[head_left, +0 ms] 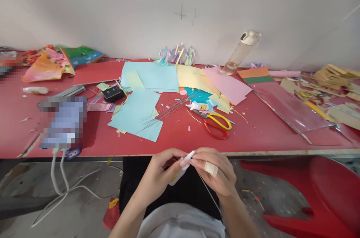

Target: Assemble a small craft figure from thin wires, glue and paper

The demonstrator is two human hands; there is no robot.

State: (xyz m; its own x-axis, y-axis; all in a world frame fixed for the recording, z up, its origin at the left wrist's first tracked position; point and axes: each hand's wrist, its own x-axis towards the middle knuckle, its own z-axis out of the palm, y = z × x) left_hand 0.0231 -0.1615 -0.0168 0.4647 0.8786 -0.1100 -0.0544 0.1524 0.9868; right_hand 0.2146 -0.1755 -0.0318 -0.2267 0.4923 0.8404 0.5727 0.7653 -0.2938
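Apparently glue bottle [181, 170] between both hands.

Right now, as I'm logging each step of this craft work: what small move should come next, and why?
Probably a gentle squeeze of the glue bottle by the left hand. Its nozzle already meets the thin wire pinched in the right hand, below the table edge.

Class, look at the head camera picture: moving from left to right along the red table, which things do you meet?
White glue bottle → black box → bundle of thin wires → scissors with yellow and red handles → clear water bottle → clear plastic sheet → stack of tan paper strips.
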